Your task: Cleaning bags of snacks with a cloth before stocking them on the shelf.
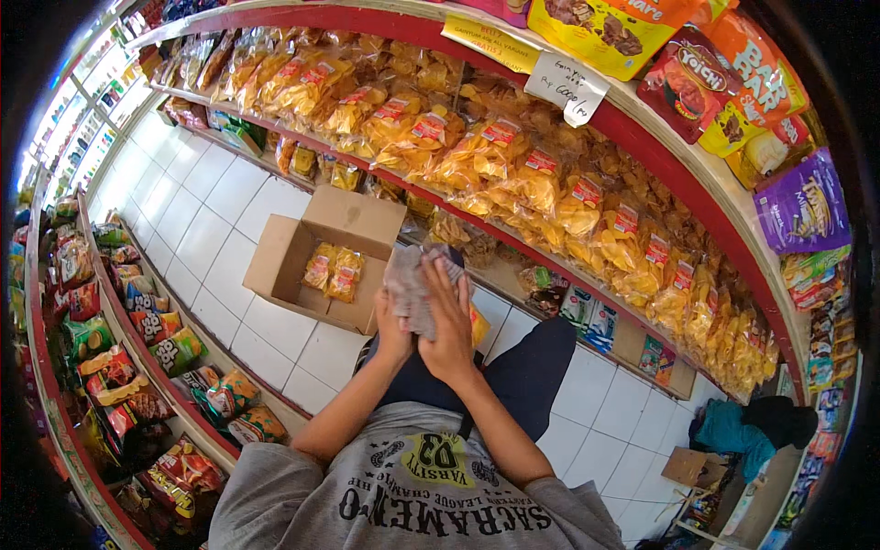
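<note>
Both hands meet over my knees around a crumpled greyish-pink cloth (412, 285). My left hand (393, 326) is on the cloth's lower left side, its fingers largely hidden behind it. My right hand (445, 323) lies flat over the cloth's right side, fingers extended and pressing it against the left. Just left of the hands, an open cardboard box (275, 275) stands on the floor with a few clear bags of yellow chips (344, 275) inside. Part of another yellow packet (479, 326) shows by my right wrist.
A long red-edged shelf (495, 223) ahead carries many bags of chips, with packets on the level beneath. Another snack shelf (158, 364) runs along the left. White floor tiles (213, 220) lie between them. At the lower right are a small carton (693, 469) and teal cloth (729, 436).
</note>
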`<state>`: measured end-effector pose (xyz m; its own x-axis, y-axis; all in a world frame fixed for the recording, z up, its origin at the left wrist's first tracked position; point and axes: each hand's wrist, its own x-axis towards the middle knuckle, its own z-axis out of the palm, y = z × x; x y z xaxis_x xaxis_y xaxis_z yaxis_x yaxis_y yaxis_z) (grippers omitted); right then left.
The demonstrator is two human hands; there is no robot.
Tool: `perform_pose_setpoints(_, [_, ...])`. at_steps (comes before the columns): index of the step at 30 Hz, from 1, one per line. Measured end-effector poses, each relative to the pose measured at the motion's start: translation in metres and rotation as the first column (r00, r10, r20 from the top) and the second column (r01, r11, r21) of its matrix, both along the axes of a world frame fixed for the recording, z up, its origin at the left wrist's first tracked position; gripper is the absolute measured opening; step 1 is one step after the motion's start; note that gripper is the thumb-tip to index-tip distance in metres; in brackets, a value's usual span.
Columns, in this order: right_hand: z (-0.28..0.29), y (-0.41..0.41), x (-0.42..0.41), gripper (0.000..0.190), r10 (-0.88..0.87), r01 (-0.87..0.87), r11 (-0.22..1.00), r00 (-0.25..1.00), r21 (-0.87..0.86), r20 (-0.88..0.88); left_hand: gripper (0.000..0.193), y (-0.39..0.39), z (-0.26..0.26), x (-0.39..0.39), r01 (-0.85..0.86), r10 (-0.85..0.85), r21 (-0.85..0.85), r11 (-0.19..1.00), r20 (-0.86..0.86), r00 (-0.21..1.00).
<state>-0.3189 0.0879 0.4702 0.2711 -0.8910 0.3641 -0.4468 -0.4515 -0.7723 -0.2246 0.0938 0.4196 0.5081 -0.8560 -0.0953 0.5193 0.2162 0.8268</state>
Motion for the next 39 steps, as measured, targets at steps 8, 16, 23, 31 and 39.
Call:
perform_pose_setpoints(8, [-0.003,-0.029,-0.01,0.067,-0.035,0.036,0.999,0.999,0.024,-0.017,0.041,-0.004,0.013,-0.006,0.148,-0.197,0.259,0.955,0.177,0.964])
perform_pose_setpoints(16, [-0.015,-0.036,-0.028,0.075,-0.083,0.005,0.95,0.968,0.312,0.237,0.048,0.001,0.052,-0.016,0.3,-0.303,0.04,0.953,0.129,0.944])
perform_pose_setpoints(23, [0.013,-0.016,-0.014,0.071,0.045,-0.045,0.999,0.999,0.001,-0.014,0.048,0.003,0.048,-0.011,0.207,-0.236,0.162,0.965,0.189,0.953])
perform_pose_setpoints(31, [-0.055,-0.061,-0.083,0.037,-0.542,-0.124,0.653,0.613,0.747,0.575,0.049,-0.006,0.064,0.008,0.322,-0.323,-0.031,0.946,-0.136,0.936])
perform_pose_setpoints(39, [-0.07,0.0,-0.079,0.049,-0.101,-0.459,0.669,0.723,0.584,0.684,0.047,-0.024,0.043,0.029,0.301,-0.293,-0.037,0.953,-0.375,0.88])
